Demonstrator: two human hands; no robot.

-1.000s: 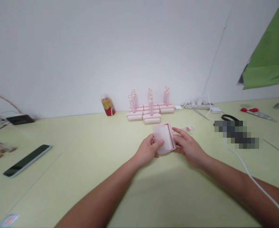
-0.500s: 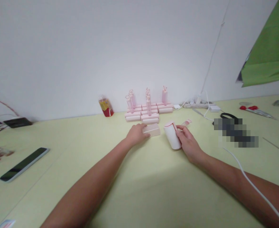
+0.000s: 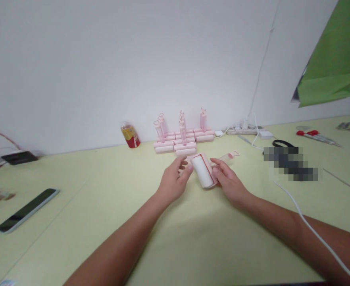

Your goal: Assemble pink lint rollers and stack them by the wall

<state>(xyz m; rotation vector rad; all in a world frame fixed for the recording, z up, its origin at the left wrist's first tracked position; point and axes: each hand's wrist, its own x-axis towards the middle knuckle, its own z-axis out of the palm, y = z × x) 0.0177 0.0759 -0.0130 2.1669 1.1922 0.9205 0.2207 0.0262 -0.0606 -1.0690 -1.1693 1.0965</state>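
Note:
My right hand (image 3: 231, 180) grips a lint roller (image 3: 204, 171) by its right side, fingers behind and thumb near the edge. The roller shows a fat white roll in a pink shell with a red line along it, and it tilts above the table. At its upper left is my left hand (image 3: 175, 176), thumb and fingers apart and curved, holding nothing that I can see. Whether its thumb touches the roller is hard to tell. Behind the right hand lies a clear pink handle (image 3: 226, 157) with a loop at its end.
Several pink-and-white lint rollers (image 3: 184, 149) with upright handles stand by the wall. A drink bottle (image 3: 130, 136) is left of them, a phone (image 3: 29, 209) farther left. To the right are a power strip (image 3: 243, 131), red-handled scissors (image 3: 314, 136) and a white cable (image 3: 306, 222).
My left hand has left the pale pink block on the table and come toward the roller. My right hand has moved left and turned the roller, so its white face shows more.

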